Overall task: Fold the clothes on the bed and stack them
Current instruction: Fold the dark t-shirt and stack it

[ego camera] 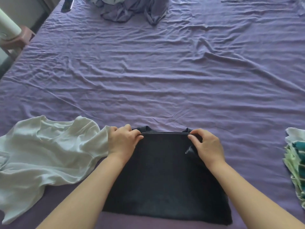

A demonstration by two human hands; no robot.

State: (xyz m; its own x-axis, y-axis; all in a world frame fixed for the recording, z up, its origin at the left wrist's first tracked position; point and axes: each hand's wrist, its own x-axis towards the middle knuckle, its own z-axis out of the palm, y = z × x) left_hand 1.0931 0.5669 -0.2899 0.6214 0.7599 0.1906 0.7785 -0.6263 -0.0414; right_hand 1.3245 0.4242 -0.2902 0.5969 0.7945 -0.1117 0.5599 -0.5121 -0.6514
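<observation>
A dark navy cloth top (165, 176) lies flat on the wrinkled purple bed sheet (165, 80), at the bottom middle of the frame. It looks folded over once. The left hand (123, 142) pinches its far left corner, and the right hand (207, 146) pinches its far right corner, fingers curled on the edge. This looks like the folding step, lining up the edges. Next, the top needs one more fold, I think, then a place on the stack of folded green and white clothes (295, 164) at the right edge. A crumpled white shirt (47, 156) waits at the lower left, and a heap of grey-purple clothes (132, 9) waits at the top.
</observation>
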